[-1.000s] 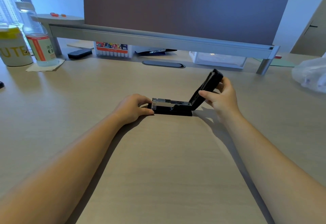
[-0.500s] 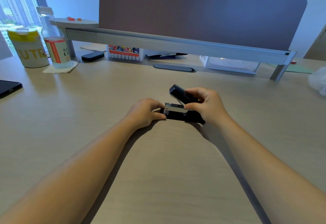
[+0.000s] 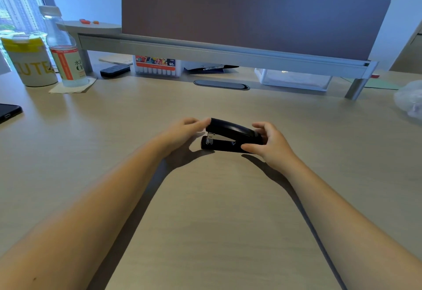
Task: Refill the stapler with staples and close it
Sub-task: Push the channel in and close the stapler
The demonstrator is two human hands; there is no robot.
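The black stapler (image 3: 230, 136) lies on the wooden desk (image 3: 217, 209) with its top cover folded down over the base. A bit of the metal magazine shows at its left front end. My left hand (image 3: 182, 132) floats just off the desk, its fingertips touching the front tip of the cover. My right hand (image 3: 271, 145) wraps the rear end, with the thumb on the near side of the base and the fingers behind it. No loose staples are visible.
At the far left stand a water bottle (image 3: 65, 61) and a yellow-lidded cup (image 3: 29, 63), with a dark phone (image 3: 8, 111) at the left edge. A marker box (image 3: 157, 65) and clear tray (image 3: 294, 79) sit under the rear shelf. A plastic bag (image 3: 410, 100) lies far right.
My right hand swung the raised cover down onto the base and slid back to the rear end. My left hand shifted from the base's front to the cover's tip.
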